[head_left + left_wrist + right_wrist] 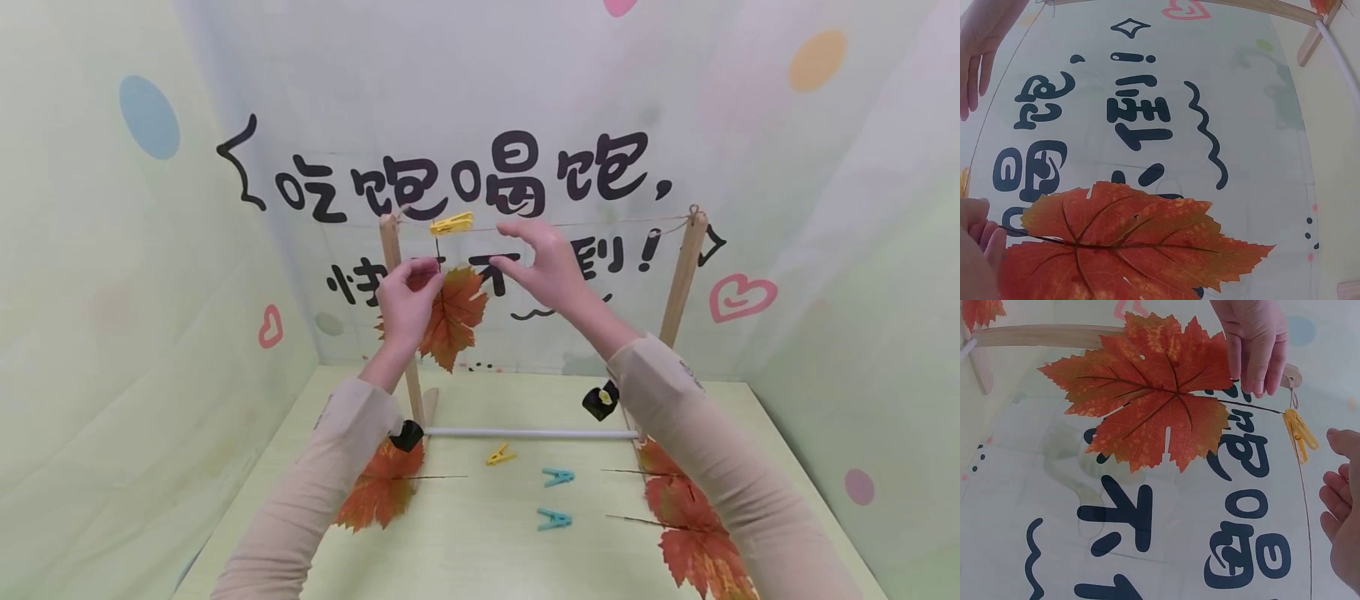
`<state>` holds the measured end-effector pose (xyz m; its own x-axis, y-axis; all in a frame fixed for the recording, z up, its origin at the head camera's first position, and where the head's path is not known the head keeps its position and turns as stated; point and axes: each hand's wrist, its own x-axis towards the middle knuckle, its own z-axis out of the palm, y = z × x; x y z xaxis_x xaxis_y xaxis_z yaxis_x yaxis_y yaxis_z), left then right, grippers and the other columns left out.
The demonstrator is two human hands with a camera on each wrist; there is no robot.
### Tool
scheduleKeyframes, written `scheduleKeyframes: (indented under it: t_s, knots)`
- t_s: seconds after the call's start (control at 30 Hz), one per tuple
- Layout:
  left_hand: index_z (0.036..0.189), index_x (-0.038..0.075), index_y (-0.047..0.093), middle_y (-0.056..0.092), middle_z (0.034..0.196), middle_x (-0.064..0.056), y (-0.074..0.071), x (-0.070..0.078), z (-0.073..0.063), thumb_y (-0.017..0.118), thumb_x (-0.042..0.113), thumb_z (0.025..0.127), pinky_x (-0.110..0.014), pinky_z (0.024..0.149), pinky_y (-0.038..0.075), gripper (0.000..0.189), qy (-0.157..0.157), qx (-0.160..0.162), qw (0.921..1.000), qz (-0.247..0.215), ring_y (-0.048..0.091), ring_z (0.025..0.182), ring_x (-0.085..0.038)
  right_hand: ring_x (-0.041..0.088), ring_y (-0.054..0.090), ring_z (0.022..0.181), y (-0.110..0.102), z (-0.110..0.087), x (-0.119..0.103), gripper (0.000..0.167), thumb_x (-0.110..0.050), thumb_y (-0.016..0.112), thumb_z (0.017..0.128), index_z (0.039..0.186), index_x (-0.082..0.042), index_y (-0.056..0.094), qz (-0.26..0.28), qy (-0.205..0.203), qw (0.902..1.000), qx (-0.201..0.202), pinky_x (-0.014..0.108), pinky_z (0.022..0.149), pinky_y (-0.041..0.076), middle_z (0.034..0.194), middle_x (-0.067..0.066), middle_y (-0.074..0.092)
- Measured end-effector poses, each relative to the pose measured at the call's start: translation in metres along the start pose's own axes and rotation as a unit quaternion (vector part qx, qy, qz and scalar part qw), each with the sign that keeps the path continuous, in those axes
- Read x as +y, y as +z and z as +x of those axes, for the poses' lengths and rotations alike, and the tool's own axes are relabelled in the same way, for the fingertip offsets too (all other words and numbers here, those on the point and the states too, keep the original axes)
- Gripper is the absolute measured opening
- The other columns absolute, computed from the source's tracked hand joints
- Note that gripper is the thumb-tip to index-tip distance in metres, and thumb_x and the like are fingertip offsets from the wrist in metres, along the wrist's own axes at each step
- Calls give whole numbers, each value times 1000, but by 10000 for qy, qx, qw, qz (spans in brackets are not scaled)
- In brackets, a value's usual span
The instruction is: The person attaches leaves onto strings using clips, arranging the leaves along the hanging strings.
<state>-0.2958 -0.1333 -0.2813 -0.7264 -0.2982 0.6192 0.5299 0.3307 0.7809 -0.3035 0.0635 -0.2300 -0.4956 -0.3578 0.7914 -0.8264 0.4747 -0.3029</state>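
Observation:
A red-orange maple leaf (pixel 454 312) hangs by its thin dark stem from a yellow clothespin (pixel 452 223) on a twine line (pixel 1305 512). My left hand (pixel 411 300) is beside the stem with its fingers loosely bent; in the right wrist view, the stem runs uncovered just past the fingertips. To the right of the clothespin, my right hand (pixel 546 262) has thumb and fingers spread apart, holding nothing. The right wrist view shows a gap between this hand and the clothespin.
Wooden posts (pixel 681 279) carry the twine, with a white rod (pixel 532 433) low between them. On the table lie another yellow clothespin (pixel 500 454), blue clothespins (pixel 555 519) and more leaves at left (pixel 378 492) and right (pixel 701 546). A printed backdrop stands behind.

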Motion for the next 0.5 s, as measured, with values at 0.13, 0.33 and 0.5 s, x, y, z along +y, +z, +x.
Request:
scheduleKeyframes:
  t_s: [0.13, 0.33, 0.5]
  knots:
    - [98, -4, 65, 66, 93, -14, -5, -6, -5, 69, 2, 78, -23, 73, 51, 22, -68, -354, 9993, -32, 62, 81, -19, 25, 54, 107, -2, -14, 4, 39, -11, 72, 77, 111, 3, 61, 49, -81, 9999, -89, 33, 93, 42, 110, 15, 63]
    - [100, -3, 64, 66, 95, -16, -15, -20, -16, 70, 2, 77, -21, 74, 51, 24, -275, -928, 9953, 100, 64, 84, -23, 27, 56, 102, -6, -42, 14, 36, -10, 74, 74, 105, 3, 64, -17, -279, 9995, -174, 36, 91, 43, 105, 16, 64]
    - [101, -4, 64, 66, 97, -18, -25, -37, -29, 70, 3, 77, -18, 72, 51, 25, -352, -1362, 9898, 239, 63, 86, -26, 29, 57, 101, -7, -67, 26, 36, -9, 75, 72, 104, 4, 63, -97, -184, 9991, -376, 39, 92, 42, 105, 17, 64]
